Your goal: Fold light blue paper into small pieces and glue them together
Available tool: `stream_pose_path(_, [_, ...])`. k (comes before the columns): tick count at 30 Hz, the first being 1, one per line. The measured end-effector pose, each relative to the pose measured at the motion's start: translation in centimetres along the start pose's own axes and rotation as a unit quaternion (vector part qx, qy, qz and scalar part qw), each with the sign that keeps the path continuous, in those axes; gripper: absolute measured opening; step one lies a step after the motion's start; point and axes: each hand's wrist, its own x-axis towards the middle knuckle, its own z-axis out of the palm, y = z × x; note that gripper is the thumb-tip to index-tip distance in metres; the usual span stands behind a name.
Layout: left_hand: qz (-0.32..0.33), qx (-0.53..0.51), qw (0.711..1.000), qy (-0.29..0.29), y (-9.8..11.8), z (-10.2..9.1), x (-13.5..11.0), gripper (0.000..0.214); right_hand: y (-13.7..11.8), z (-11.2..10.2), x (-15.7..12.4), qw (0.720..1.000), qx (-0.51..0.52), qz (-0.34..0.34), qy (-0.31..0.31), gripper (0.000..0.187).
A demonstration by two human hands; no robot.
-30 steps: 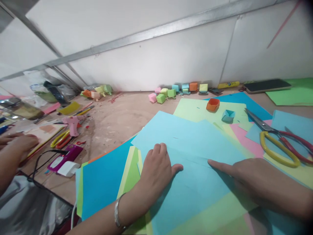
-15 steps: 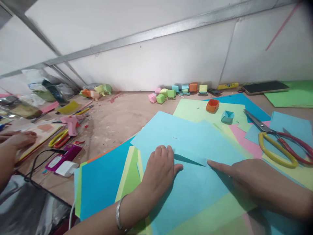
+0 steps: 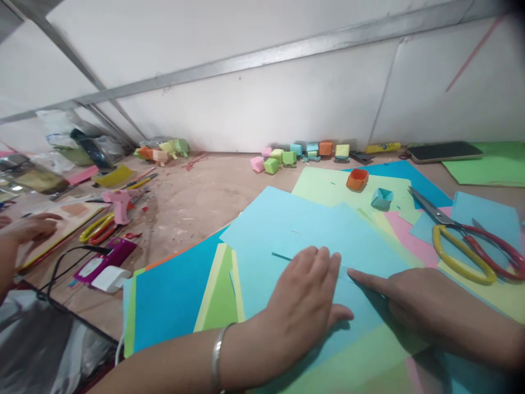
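My left hand [image 3: 303, 306], with a silver bangle at the wrist, lies flat on a light blue paper sheet [image 3: 266, 224], fingers stretched and thumb apart. A narrow dark line on the paper shows beside its fingertips; whether it is a gap, a fold or a strip I cannot tell. To the right, my right hand [image 3: 414, 298] presses its outstretched index fingertip on the same paper, its other fingers curled below and partly hidden. Scissors [image 3: 445, 219] with one yellow and one red handle lie beyond this hand. Further back stand small folded paper boxes, one orange [image 3: 357, 179] and one blue [image 3: 382, 198].
Darker blue paper [image 3: 172, 301] extends to the left. Several paper cubes [image 3: 289, 157] line the wall, with a phone [image 3: 445, 151] at the right. A pink glue gun [image 3: 118, 205] and purple device [image 3: 107, 262] lie left, near another person's hand [image 3: 35, 227].
My left hand has slid rightward across the light blue paper, towards my right fingertip, covering most of the dark line. My right hand has stayed in place. The other person's hand has shifted slightly.
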Motion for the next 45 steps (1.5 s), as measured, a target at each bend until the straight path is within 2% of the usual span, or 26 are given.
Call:
stream_pose_path(3, [0.002, -0.057, 0.994, -0.090, 1.4, 0.2, 1.8, 0.075, 0.1, -0.1, -0.1, 1.000, 0.001, 0.011, -0.018, 0.082])
stream_pose_path(6, [-0.023, -0.048, 0.991, -0.123, 1.5, 0.4, 2.1, 0.071, 0.2, -0.1, -0.2, 1.000, 0.009, 0.005, -0.025, 0.083])
stream_pose_path(10, [-0.103, -0.014, 0.985, -0.137, -0.3, 0.3, 0.9, 0.076, 0.2, -0.2, -0.2, 1.000, 0.008, -0.003, -0.029, 0.086])
stream_pose_path(12, [-0.143, -0.001, 0.979, -0.144, -1.5, 0.2, 0.1, 0.068, 0.1, -0.4, -0.1, 0.999, 0.008, -0.002, -0.032, 0.087])
stream_pose_path(15, [-0.164, 0.014, 0.973, -0.163, -3.0, 0.0, -0.9, 0.055, -0.1, -0.7, 0.0, 0.999, 0.000, 0.002, -0.036, 0.088])
stream_pose_path(17, [-0.171, 0.030, 0.973, -0.150, -3.3, 0.2, -1.4, 0.054, -0.1, -0.6, 0.1, 0.999, -0.011, 0.005, -0.038, 0.085])
stream_pose_path(19, [-0.150, 0.056, 0.982, -0.097, -3.0, 0.4, -1.6, 0.056, 0.0, -0.4, 0.0, 0.999, -0.017, 0.005, -0.034, 0.084])
stream_pose_path(21, [-0.102, 0.050, 0.992, -0.048, -2.4, 0.7, -1.3, 0.056, 0.0, -0.2, 0.1, 1.000, -0.018, 0.004, -0.022, 0.084])
stream_pose_path(22, [-0.077, 0.035, 0.995, -0.045, -2.1, 0.8, -1.0, 0.051, 0.0, 0.0, 0.1, 1.000, -0.015, 0.004, -0.014, 0.084])
stream_pose_path(24, [-0.038, 0.012, 0.996, -0.076, -1.5, 0.9, -0.4, 0.038, -0.1, 0.1, 0.0, 1.000, -0.008, 0.004, 0.001, 0.082])
stream_pose_path(27, [0.001, 0.039, 0.993, -0.113, -1.2, 1.1, 0.2, 0.030, -0.1, -0.2, -0.1, 1.000, -0.008, 0.005, -0.008, 0.080])
stream_pose_path(30, [0.018, 0.065, 0.995, -0.080, -1.2, 1.4, 0.1, 0.030, -0.1, -1.2, -0.3, 0.999, -0.016, 0.022, -0.022, 0.071])
stream_pose_path(33, [0.022, 0.065, 0.996, -0.051, -1.2, 1.6, -0.2, 0.030, -0.6, -2.6, 0.1, 0.998, -0.027, 0.054, 0.014, 0.065])
stream_pose_path(35, [0.024, 0.063, 0.996, -0.052, -1.2, 1.5, -0.2, 0.031, -1.7, -3.4, 1.0, 0.995, -0.061, 0.074, 0.018, 0.063])
stream_pose_path(38, [0.028, 0.065, 0.996, -0.050, -1.2, 1.4, -0.1, 0.031, -4.4, -3.9, 3.0, 0.991, -0.106, 0.073, -0.033, 0.060])
stream_pose_path(42, [0.051, 0.100, 0.994, -0.016, -1.1, 1.8, -0.3, 0.025, -7.9, -2.9, 4.6, 0.993, -0.100, 0.060, -0.024, 0.054])
stream_pose_path(45, [0.047, 0.108, 0.993, 0.002, -1.1, 2.1, -0.4, 0.023, -8.9, -2.0, 4.2, 0.992, -0.110, 0.063, -0.017, 0.050])
